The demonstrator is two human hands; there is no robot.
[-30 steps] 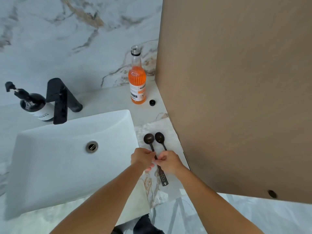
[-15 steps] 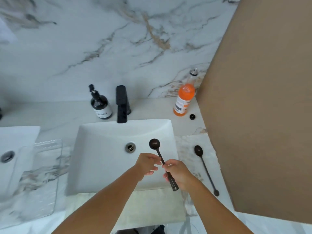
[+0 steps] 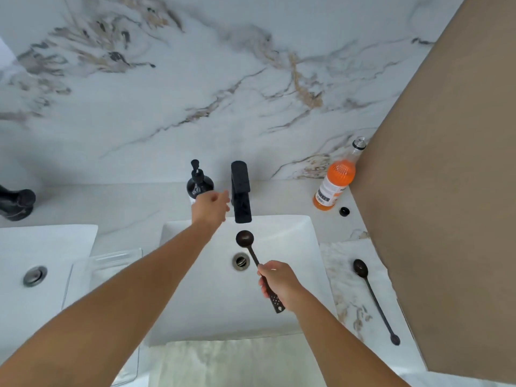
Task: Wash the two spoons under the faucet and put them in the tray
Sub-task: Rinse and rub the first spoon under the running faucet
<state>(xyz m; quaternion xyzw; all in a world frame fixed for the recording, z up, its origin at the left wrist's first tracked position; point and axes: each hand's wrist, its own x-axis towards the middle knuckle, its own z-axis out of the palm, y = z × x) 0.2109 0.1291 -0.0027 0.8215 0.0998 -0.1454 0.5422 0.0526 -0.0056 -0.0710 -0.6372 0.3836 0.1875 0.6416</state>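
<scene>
Fingers point(image 3: 262, 277) round spoon point(image 3: 252, 254), below faucet point(image 3: 240, 191)

Veined marble wall point(image 3: 195, 93), pale countertop point(image 3: 134, 205), tan panel point(image 3: 446, 191)

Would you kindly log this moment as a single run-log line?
right hand: holds spoon below faucet | left hand: open, beside faucet | water: none visible | second spoon: on counter | tray: no spoons

The left hand point(image 3: 210, 205) covers the lower body and label of the soap bottle point(image 3: 198, 182). The left forearm hides most of the clear tray point(image 3: 111, 258). The right hand point(image 3: 279, 282) conceals the middle of the spoon point(image 3: 245, 241) handle. A dark object point(image 3: 16, 202) is cut off at the left edge, unidentifiable. The orange bottle point(image 3: 333, 185) label is illegible.
</scene>
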